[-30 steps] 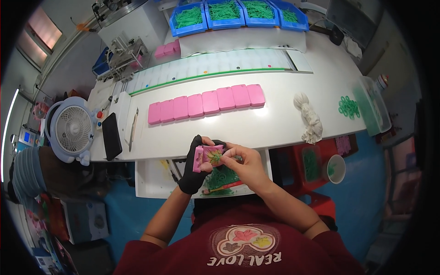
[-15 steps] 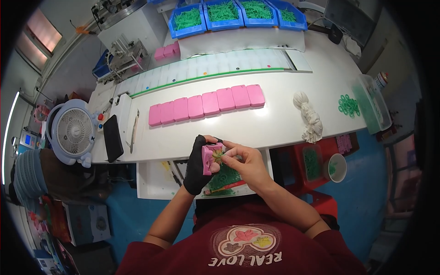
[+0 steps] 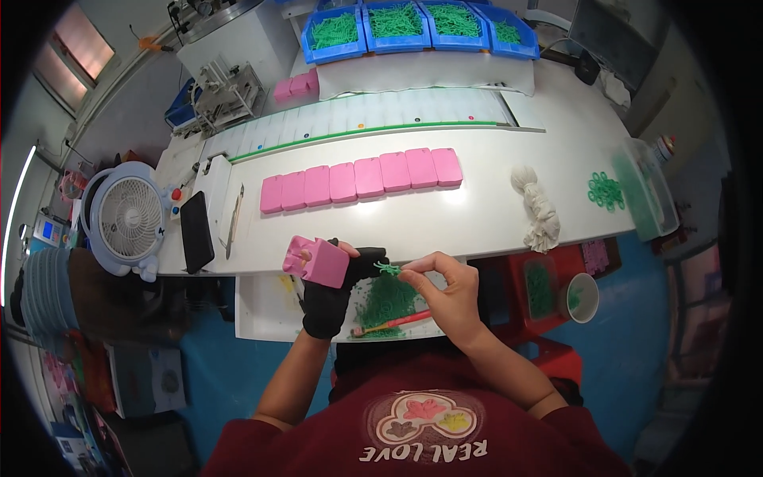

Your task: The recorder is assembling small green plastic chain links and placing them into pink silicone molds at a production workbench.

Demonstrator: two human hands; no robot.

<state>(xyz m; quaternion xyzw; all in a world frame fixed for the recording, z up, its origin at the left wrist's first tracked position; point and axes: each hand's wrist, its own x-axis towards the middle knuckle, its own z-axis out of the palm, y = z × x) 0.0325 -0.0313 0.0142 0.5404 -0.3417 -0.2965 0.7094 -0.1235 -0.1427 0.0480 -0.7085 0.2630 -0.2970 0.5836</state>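
The gloved left hand (image 3: 350,280) holds a pink mould block (image 3: 324,264) at the table edge, fingers partly curled, underside contact hidden; likely firm, best gripped by flat sides. Above the open drawer (image 3: 254,310), the right hand (image 3: 450,288) pinches thumb and forefinger closed on a green branched piece (image 3: 388,269), probably light, flexible, tearable; grip one end.

white worktable (image 3: 477,219), blue floor (image 3: 230,370), pale wall (image 3: 141,111), pinkish window (image 3: 83,40), lit tube light (image 3: 17,208)
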